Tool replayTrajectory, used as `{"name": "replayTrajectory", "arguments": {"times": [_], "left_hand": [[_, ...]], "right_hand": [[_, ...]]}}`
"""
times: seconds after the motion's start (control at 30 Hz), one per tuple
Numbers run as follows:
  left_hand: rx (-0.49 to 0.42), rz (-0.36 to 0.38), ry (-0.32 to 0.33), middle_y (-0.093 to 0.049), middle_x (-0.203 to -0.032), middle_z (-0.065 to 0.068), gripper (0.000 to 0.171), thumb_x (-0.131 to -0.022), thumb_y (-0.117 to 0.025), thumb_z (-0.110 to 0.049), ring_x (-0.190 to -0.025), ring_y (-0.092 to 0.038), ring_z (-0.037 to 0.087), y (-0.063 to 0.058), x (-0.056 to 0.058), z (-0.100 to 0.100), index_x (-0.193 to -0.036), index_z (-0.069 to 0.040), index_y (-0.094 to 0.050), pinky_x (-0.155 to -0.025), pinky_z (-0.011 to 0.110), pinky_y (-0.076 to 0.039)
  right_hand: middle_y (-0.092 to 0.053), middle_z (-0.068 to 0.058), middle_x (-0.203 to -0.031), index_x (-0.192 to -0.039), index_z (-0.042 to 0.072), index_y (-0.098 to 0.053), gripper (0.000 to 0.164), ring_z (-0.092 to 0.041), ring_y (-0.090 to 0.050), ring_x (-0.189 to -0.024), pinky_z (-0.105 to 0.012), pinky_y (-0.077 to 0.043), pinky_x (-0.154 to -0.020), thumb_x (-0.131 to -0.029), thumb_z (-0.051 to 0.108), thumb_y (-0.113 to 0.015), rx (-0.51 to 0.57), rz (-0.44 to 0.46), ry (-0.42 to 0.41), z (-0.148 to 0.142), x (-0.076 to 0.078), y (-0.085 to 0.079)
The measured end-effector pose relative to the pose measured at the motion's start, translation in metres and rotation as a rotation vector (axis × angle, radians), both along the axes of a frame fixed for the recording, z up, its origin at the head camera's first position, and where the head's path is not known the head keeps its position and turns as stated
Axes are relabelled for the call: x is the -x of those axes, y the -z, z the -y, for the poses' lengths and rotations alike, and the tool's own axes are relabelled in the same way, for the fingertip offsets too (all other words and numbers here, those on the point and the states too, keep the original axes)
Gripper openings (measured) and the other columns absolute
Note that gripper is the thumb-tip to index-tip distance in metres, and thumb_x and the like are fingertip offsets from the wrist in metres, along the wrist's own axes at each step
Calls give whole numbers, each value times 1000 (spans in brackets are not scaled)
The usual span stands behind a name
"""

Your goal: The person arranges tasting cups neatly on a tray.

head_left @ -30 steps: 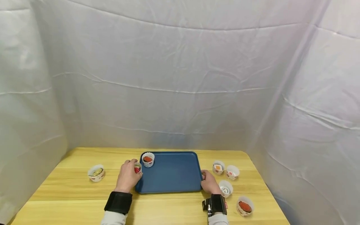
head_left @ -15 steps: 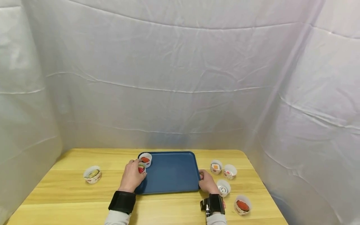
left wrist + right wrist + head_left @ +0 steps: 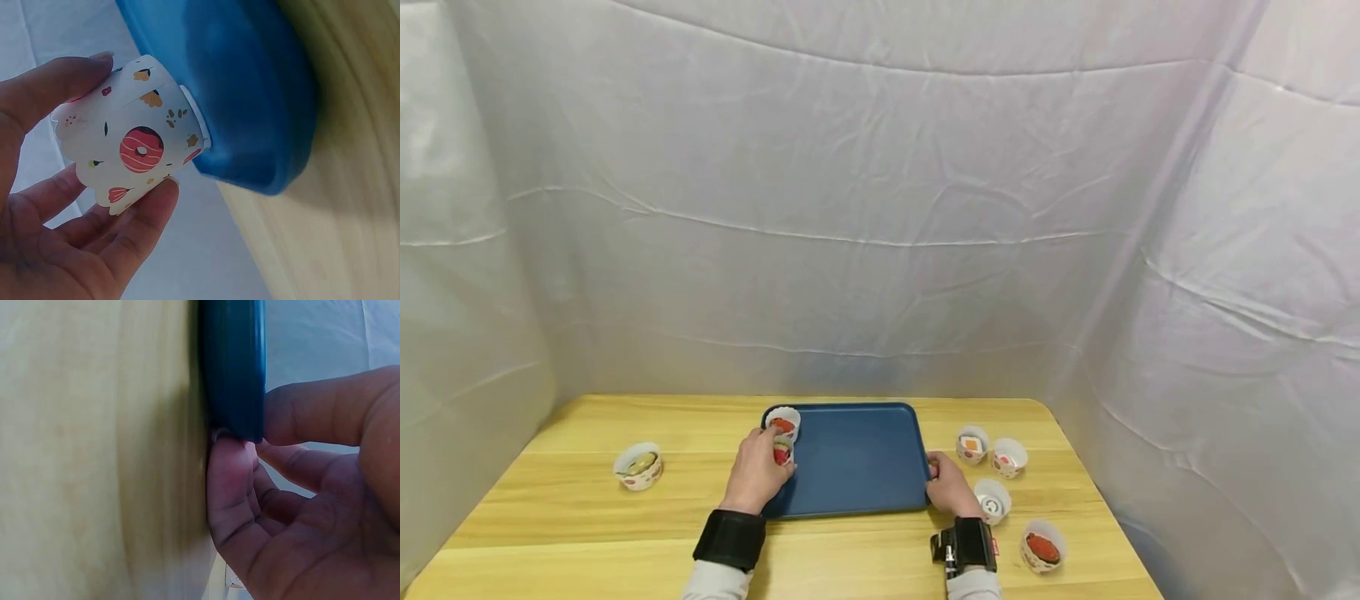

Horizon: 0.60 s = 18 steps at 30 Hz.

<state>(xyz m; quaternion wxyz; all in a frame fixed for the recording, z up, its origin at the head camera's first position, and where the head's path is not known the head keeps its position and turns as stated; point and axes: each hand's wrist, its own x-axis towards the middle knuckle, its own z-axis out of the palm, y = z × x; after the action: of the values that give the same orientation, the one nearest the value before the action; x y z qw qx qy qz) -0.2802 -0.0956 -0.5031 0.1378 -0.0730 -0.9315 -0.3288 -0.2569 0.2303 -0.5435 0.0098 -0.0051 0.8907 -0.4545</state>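
One white, paper-like cup (image 3: 783,412) already stands in the far-left corner of the smooth blue rectangular tray (image 3: 857,458). The left hand (image 3: 756,472) grips a scallop-edged, donut-printed cup (image 3: 109,147) at the tray's left side; whether it is fully set down is unclear. Still off the tray, on the grained wooden table (image 3: 617,521), are a lone cup (image 3: 643,481) to the left and four cups (image 3: 1043,529) to the right. The right hand (image 3: 949,485) pinches the tray's right rim.
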Motion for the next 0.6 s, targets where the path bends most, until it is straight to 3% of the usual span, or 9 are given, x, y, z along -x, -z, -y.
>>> {"name": "replayTrajectory", "arguments": {"times": [0.6], "left_hand": [[20,31,11,-60,-117,29,65,-71,-92,-9,-102,-62,41,4,-8,0,-125,9,-61,-92,57,-54]], "right_hand": [[-42,-10,-91,-142,-13,-43,54,-24,-42,-84,-41,-30,-74,-88,-13,-46,9,21,-15,-1,0,0]]}}
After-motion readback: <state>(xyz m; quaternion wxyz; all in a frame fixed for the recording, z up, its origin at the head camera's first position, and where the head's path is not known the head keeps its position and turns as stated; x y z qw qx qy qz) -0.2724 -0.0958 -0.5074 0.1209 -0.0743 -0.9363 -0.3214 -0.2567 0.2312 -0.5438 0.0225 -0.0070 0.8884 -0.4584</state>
